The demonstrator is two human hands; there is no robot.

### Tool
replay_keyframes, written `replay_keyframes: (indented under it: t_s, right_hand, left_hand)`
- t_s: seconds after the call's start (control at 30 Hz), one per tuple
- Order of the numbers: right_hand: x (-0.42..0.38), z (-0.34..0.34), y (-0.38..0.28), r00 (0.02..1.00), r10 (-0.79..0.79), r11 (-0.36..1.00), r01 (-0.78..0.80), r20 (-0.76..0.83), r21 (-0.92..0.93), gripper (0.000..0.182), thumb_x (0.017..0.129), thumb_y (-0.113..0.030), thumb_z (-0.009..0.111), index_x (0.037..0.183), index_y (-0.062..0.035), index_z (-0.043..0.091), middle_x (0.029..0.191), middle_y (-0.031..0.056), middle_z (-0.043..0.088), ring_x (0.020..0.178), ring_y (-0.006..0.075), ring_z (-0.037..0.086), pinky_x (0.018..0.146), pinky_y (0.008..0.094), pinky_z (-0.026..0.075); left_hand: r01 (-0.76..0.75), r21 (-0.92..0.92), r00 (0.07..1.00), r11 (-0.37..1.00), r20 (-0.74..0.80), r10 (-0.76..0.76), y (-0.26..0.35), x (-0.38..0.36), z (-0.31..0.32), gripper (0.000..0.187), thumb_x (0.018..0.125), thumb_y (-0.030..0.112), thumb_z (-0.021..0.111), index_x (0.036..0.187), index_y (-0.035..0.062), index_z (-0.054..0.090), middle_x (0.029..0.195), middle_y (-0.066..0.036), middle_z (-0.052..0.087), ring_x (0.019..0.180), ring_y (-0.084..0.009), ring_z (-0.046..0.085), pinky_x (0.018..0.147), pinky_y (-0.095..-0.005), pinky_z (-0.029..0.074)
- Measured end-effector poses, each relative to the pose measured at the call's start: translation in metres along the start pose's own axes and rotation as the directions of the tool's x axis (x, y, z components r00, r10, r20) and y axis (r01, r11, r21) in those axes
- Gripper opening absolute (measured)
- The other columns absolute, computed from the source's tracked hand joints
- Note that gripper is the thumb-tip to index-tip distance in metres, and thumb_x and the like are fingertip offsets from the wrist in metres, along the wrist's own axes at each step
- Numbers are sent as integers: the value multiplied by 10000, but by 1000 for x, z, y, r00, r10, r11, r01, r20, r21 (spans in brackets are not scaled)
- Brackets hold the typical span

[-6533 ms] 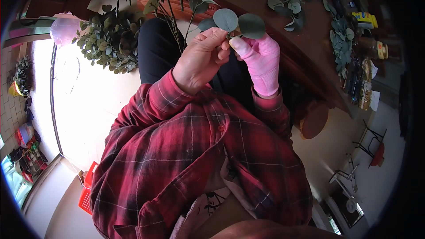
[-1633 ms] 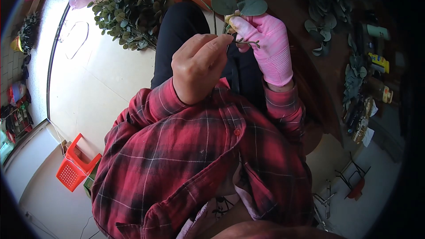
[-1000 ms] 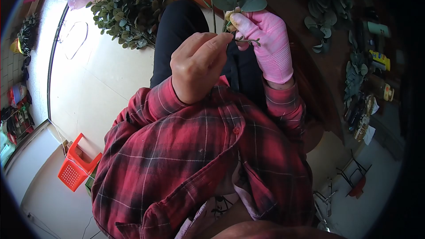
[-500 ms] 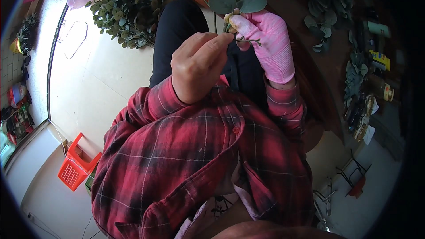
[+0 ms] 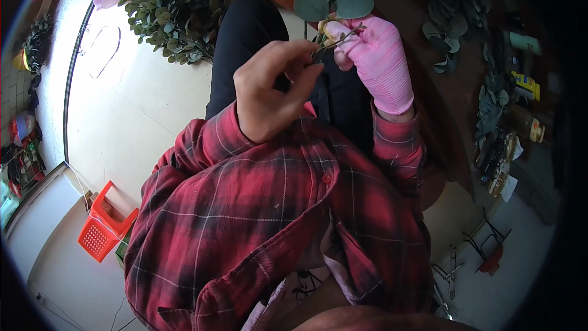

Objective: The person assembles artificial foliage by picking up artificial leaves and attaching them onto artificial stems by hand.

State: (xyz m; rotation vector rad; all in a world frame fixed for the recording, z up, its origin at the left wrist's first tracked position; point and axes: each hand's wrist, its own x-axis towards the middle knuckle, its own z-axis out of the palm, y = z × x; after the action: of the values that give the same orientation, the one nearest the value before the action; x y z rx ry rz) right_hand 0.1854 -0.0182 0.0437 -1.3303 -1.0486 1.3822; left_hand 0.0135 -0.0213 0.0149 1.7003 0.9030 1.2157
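My right hand [image 5: 383, 61], in a pink knitted glove with yellowed fingertips, is closed around the stems of an artificial eucalyptus branch [image 5: 311, 6]. Broad grey-green leaves spread above the glove, and the top of the branch runs out of view. A thin twig [image 5: 343, 41] with small buds sticks out across the gloved fingers. Just left of the stem ends is my bare left hand [image 5: 269, 89], its thumb and forefinger parted, with the forefinger's tip right at the twig's lower end.
A bushy bundle of leafy stems [image 5: 174, 18] stands on the floor at upper left. More eucalyptus sprays [image 5: 450, 24] lie on the dark wooden table at right, with a yellow bottle [image 5: 525, 86] and other small items beyond. A red plastic stool [image 5: 104, 227] is at lower left.
My left thumb and forefinger have parted from their pinch at the stem. The budded twig now points higher across the glove, and the branch has shifted slightly right.
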Motion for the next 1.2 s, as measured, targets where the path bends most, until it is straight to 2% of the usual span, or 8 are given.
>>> replay_keyframes:
  t_s: [0.13, 0.2, 0.23, 0.27, 0.37, 0.67, 0.97, 1.2]
  right_hand:
    - [0, -3, 1, 1000, 28, 999, -28, -1, 25, 148, 889, -49, 566, 986, 25, 649, 670, -10, 552, 555, 26, 477, 497, 175, 393]
    - [1, -4, 1, 998, 56, 998, -55, -10, 35, 156, 885, -32, 556, 996, 24, 649, 669, -7, 555, 556, 26, 482, 506, 175, 408]
    - [2, -5, 2, 999, 53, 998, -53, -9, 37, 162, 881, -22, 551, 1001, 25, 648, 672, -5, 557, 558, 28, 485, 509, 176, 412]
    - [3, -6, 4, 999, 51, 998, -50, -8, 39, 168, 877, -12, 546, 1006, 27, 646, 674, -3, 560, 560, 29, 489, 512, 177, 416]
    - [2, -5, 0, 999, 51, 998, -51, 7, 28, 183, 878, -1, 531, 1021, 32, 640, 683, 4, 566, 566, 34, 496, 518, 179, 425]
    - [1, -8, 7, 999, 43, 997, -44, 15, 69, 176, 902, -77, 579, 1029, 35, 627, 719, 21, 590, 592, 43, 517, 533, 179, 442]
    - [-1, -12, 10, 1000, -9, 998, 7, 17, 66, 165, 898, -80, 592, 1017, 29, 629, 695, 11, 580, 580, 45, 516, 525, 184, 430]
    - [-2, -7, 7, 1000, -12, 994, 14, -19, 105, 166, 898, -79, 600, 1022, 28, 625, 692, 10, 573, 581, 46, 509, 515, 186, 420]
  left_hand:
    - [381, -405, 917, 831, 47, -397, -5, 1, -3, 238, 845, 84, 677, 1025, -26, 566, 825, -2, 605, 675, -63, 553, 615, -199, 451]
    - [585, -540, 808, 605, 322, -494, -25, 3, -6, 225, 863, 131, 667, 1018, -4, 576, 836, -3, 607, 666, -58, 546, 594, -190, 440]
    - [676, -568, 734, 470, 457, -502, -35, 4, -9, 221, 872, 155, 662, 1014, 6, 581, 841, -3, 607, 661, -55, 542, 583, -186, 435]
    - [755, -523, 656, 397, 621, -430, -40, 6, -12, 281, 945, 202, 532, 1130, -10, 525, 926, -56, 606, 815, -134, 602, 735, -278, 510]
    - [761, -608, 647, 226, 680, -346, -52, 4, -6, 255, 939, 181, 538, 1118, -1, 520, 899, -47, 596, 810, -131, 596, 718, -269, 501]
    - [652, -709, 758, 268, 601, -255, -46, 8, 4, 166, 935, 152, 538, 1051, 34, 529, 835, -56, 585, 753, -125, 571, 666, -261, 487]
    - [646, -529, 763, 551, 434, -479, -31, 8, -1, 72, 897, 89, 604, 903, 21, 578, 737, -26, 590, 571, -122, 617, 486, -246, 511]
    - [728, -518, 685, 449, 576, -446, -30, 16, -4, 140, 924, 152, 567, 882, 19, 566, 751, -28, 583, 619, -106, 599, 535, -246, 511]
